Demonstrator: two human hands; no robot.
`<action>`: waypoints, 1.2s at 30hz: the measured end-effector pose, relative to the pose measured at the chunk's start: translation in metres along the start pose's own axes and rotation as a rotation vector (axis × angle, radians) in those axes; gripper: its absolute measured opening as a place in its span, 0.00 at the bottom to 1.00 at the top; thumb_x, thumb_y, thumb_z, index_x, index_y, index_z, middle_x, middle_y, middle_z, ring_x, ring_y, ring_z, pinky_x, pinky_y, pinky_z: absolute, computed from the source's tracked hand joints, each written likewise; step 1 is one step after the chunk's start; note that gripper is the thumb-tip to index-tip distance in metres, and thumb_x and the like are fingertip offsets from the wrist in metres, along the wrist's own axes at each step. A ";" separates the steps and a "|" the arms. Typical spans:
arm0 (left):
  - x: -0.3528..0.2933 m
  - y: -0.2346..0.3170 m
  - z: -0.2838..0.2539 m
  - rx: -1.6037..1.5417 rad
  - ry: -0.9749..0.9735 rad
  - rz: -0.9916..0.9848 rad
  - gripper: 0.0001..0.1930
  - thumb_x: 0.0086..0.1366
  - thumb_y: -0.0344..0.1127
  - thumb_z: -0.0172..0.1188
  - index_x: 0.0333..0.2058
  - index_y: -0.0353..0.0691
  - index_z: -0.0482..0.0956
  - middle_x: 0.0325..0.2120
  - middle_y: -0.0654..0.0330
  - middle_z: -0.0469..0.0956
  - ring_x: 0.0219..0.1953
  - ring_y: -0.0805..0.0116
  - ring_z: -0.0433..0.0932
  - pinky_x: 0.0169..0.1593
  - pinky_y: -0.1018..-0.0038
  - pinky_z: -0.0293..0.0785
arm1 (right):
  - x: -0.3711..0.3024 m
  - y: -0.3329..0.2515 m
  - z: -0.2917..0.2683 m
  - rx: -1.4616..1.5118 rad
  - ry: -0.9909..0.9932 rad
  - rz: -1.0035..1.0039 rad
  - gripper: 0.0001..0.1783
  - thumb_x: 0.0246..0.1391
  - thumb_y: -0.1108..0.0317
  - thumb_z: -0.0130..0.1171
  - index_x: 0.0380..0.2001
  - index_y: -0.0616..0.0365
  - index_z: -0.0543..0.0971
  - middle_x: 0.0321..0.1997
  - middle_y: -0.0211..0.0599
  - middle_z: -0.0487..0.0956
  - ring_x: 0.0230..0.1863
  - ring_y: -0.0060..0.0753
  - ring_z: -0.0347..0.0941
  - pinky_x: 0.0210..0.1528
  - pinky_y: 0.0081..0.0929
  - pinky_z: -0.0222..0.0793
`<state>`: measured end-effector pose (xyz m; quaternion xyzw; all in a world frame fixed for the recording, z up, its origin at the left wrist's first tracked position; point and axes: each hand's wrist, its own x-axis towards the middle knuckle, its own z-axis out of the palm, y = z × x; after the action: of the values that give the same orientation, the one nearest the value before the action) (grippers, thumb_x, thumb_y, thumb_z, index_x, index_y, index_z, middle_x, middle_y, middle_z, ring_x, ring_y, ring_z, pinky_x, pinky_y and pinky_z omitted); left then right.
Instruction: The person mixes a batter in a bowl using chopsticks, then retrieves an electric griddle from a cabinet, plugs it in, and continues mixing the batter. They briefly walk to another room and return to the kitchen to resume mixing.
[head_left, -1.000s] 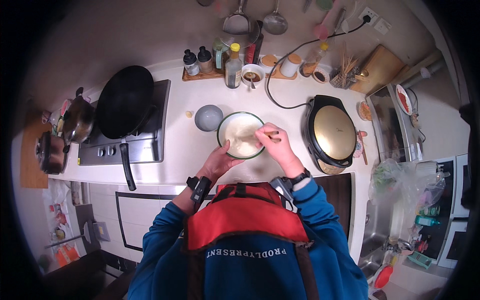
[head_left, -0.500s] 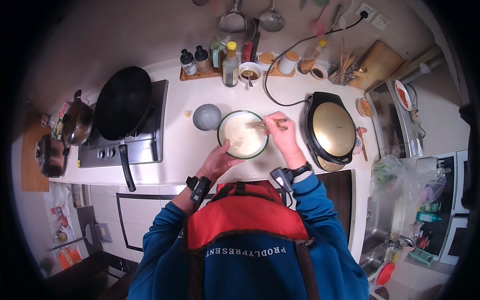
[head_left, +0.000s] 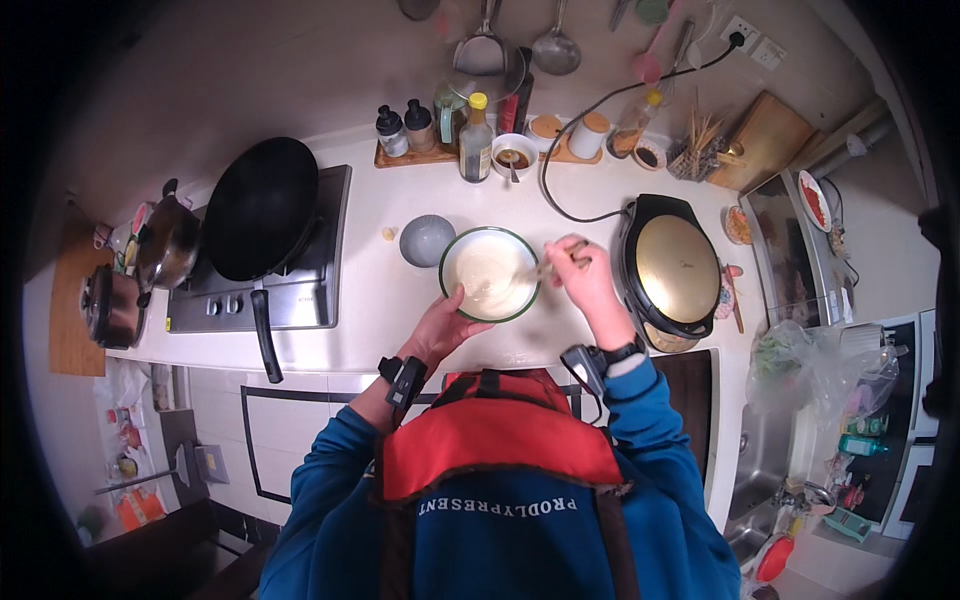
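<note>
A white enamel-like bowl with a dark green rim [head_left: 531, 250] stands on the counter in front of me, holding pale creamy batter [head_left: 483, 266]. My left hand [head_left: 445, 328] grips its lower left side, thumb up at the rim. In my right hand [head_left: 588, 278] are wooden chopsticks [head_left: 541, 271], closed in the fingers and blurred by motion. Their tips reach into the batter from the right. Just left of the bowl sits a smaller grey bowl [head_left: 427, 241], and beside that an eggshell-coloured bit [head_left: 388, 233].
An electric griddle [head_left: 676, 262] with a gold plate stands to the right, its cord running to the wall socket. A black wok [head_left: 262, 210] rests on the hob [head_left: 322, 290] at left. Behind are a yellow-capped bottle [head_left: 476, 145], a sauce bowl [head_left: 514, 143] and jars.
The chopsticks have swept lower in the bowl, and my right hand has shifted slightly right and down. My left hand keeps its hold. The whole view has shifted a little.
</note>
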<state>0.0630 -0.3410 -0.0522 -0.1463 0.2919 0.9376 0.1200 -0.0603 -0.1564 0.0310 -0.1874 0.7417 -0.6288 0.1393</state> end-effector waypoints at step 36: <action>-0.007 -0.020 -0.008 -0.095 0.044 -0.090 0.25 0.70 0.46 0.44 0.59 0.38 0.56 0.54 0.51 0.68 0.53 0.56 0.72 0.50 0.62 0.78 | -0.029 -0.001 -0.007 0.089 0.010 0.061 0.07 0.56 0.73 0.56 0.25 0.63 0.77 0.25 0.30 0.75 0.23 0.19 0.71 0.26 0.17 0.67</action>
<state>0.0772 -0.3307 -0.0661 -0.1852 0.2426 0.9406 0.1487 -0.0371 -0.1372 0.0325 -0.1550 0.7193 -0.6574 0.1628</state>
